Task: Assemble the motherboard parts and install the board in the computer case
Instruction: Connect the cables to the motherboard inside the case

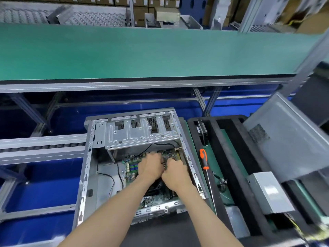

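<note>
An open grey computer case (87, 157) lies on its side in front of me. The green motherboard (132, 166) sits inside it on the case floor. Both of my hands reach into the case over the board. My left hand (150, 166) rests on the board's far middle with fingers curled down. My right hand (175, 172) is right beside it, fingers bent onto a small part near the board's far right corner. What the fingertips hold is hidden. A black cable (111, 177) lies loose on the case floor to the left.
An orange-handled screwdriver (204, 158) lies on the green mat right of the case. A black foam tray (236, 157) holds a fan (203, 131). A silver power supply (270, 191) and the grey side panel (288, 138) stand at the right. A green conveyor (142, 52) runs behind.
</note>
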Motion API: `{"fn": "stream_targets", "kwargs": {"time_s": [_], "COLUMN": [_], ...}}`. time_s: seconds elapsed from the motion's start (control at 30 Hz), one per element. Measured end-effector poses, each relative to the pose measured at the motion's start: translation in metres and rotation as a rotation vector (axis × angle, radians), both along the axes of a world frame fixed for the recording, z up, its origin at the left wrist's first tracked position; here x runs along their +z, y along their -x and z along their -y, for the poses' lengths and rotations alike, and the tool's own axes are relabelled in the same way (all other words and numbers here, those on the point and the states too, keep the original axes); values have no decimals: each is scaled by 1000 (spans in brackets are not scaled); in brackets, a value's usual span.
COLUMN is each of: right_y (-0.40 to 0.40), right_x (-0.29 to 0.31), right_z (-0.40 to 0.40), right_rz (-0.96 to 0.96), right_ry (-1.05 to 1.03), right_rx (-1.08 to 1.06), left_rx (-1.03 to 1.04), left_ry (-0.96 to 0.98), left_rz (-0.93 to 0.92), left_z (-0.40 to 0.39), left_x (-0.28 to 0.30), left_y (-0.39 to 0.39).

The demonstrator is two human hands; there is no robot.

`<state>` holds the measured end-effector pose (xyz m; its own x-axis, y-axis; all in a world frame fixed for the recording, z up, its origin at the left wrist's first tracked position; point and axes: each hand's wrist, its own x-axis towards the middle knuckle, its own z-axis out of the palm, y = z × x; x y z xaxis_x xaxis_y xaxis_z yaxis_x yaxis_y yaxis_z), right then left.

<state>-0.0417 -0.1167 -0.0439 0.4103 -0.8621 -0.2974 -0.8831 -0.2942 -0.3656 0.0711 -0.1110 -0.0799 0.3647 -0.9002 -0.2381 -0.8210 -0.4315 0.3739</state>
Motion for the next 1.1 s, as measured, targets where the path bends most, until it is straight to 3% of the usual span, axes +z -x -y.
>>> {"fn": "stream_targets", "kwargs": {"time_s": [0.13, 0.3, 0.5, 0.7, 1.1], "right_y": [-2, -4, -1, -1, -2], "right_x": [-7, -7, -8, -10, -4], "right_z": [10, 18, 14, 15, 16], "right_rz": [130, 533, 446, 443, 566], "right_ry": [-184, -326, -133, -131, -241], "right_rx": [-182, -395, -295, -336, -394], "left_rx": [-10, -99, -137, -136, -106], "left_ry": [120, 244, 231, 206, 233], "left_rz": [-66, -296, -529, -706, -754], "left_z": [-8, -20, -32, -37, -39], "left_x": [-2, 2, 4, 10, 14], "left_y": [-5, -4, -11, -16, -24]}}
